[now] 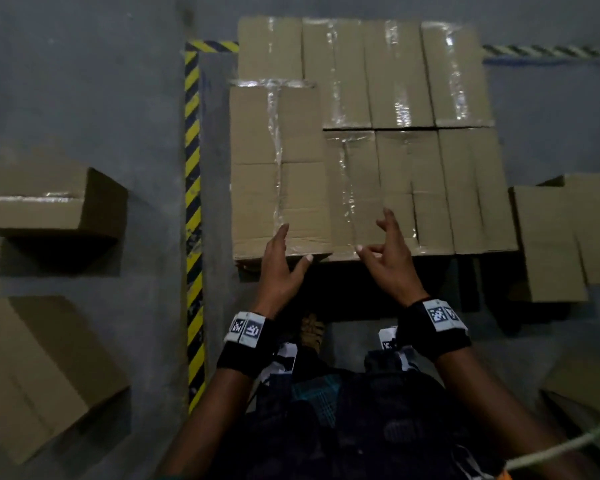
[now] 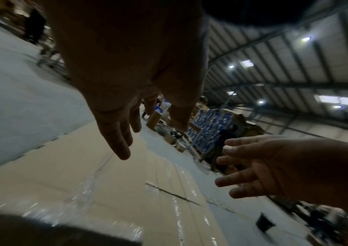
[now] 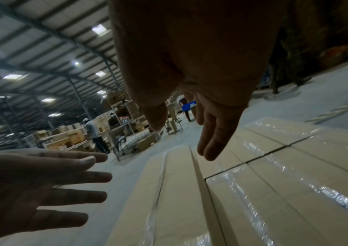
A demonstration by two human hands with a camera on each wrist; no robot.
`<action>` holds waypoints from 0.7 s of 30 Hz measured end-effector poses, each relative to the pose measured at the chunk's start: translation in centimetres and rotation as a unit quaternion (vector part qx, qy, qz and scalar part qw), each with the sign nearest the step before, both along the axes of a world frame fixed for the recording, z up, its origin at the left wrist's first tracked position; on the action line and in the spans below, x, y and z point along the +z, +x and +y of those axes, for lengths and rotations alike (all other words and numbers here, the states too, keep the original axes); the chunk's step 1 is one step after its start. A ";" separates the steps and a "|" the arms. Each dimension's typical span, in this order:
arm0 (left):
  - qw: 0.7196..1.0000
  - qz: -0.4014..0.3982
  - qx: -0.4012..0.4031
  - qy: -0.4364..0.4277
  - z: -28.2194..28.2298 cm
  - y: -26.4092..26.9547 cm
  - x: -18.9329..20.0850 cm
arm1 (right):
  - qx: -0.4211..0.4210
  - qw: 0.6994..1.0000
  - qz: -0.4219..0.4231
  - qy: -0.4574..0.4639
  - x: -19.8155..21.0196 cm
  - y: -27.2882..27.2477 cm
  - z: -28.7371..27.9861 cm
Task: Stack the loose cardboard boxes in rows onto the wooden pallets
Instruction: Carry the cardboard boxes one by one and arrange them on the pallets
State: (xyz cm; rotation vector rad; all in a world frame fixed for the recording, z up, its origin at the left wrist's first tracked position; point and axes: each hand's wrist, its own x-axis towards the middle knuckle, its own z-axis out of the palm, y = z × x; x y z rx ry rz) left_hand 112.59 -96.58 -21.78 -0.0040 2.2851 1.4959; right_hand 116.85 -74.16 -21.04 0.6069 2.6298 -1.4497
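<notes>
Taped cardboard boxes (image 1: pixel 395 133) lie packed in rows ahead of me; the pallet beneath them is hidden in shadow. One box (image 1: pixel 278 168) sits higher, on the layer's near left corner. My left hand (image 1: pixel 284 258) hovers at this box's near edge with fingers straight and holds nothing. My right hand (image 1: pixel 385 244) floats just above the layer's near edge, fingers spread and relaxed, empty. In the wrist views both hands (image 2: pixel 124 133) (image 3: pixel 213 133) show apart above the box tops (image 3: pixel 274 191), palms facing each other.
Loose boxes lie on the concrete floor: two at the left (image 1: pixel 49 199) (image 1: pixel 45 372), some at the right (image 1: pixel 565 237). A yellow-black striped line (image 1: pixel 193 202) runs along the stack's left side. Shelving and people (image 3: pixel 95 138) stand far off.
</notes>
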 end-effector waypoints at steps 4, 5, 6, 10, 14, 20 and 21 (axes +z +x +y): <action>0.996 0.000 -0.066 0.055 0.9 -2.5 2.6 | -0.078 0.997 0.027 0.008 3.4 0.9 0.9; 0.995 0.005 -0.084 0.062 1.2 -3.2 3.1 | -0.097 0.995 0.032 0.010 4.1 1.2 1.2; 0.993 0.008 -0.094 0.065 1.0 -3.9 3.3 | -0.109 0.993 0.035 0.011 4.6 1.3 1.2; 0.994 0.005 -0.093 0.063 -1.2 -5.3 3.8 | -0.119 0.992 0.040 0.006 5.3 1.0 0.0; 0.997 -0.004 -0.064 0.048 -4.7 -3.9 4.0 | -0.082 0.996 0.029 -0.031 5.4 -0.7 -3.3; 0.999 0.027 -0.006 0.037 -9.5 -0.2 5.4 | 0.036 0.995 0.054 -0.075 7.0 -2.7 -8.6; 0.999 0.037 0.010 0.029 -10.2 0.3 5.9 | 0.054 0.993 0.059 -0.084 7.3 -3.1 -9.5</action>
